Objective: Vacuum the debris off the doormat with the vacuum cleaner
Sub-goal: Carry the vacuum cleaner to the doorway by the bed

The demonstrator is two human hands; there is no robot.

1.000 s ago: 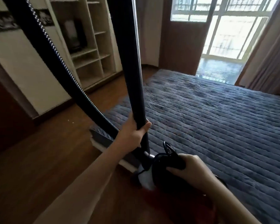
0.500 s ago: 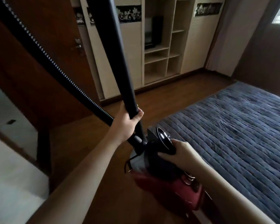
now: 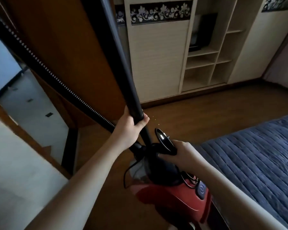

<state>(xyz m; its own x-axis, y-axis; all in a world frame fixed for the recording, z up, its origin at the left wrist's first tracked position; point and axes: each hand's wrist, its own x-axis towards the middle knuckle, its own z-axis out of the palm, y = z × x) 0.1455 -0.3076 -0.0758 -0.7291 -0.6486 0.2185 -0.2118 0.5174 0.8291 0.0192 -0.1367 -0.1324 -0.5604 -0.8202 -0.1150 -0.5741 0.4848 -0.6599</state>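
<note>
Up close, the left hand (image 3: 129, 128) grips the vacuum's black tube (image 3: 123, 67), and the right hand (image 3: 184, 151) curls round the handle (image 3: 165, 143) of the red vacuum cleaner (image 3: 173, 198). Crumbs (image 3: 155, 121) dot the floor (image 3: 206, 110) beside the bed (image 3: 256, 155); shelves (image 3: 206, 63) stand behind.

Hands (image 3: 129, 128) (image 3: 184, 151) grip vacuum cleaner (image 3: 171, 195) — lifted off floor (image 3: 206, 113).

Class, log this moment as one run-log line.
left hand: grips vacuum tube | right hand: holds vacuum cleaner by its handle | doormat: not in view | stage: carrying, no vacuuming yet
</note>
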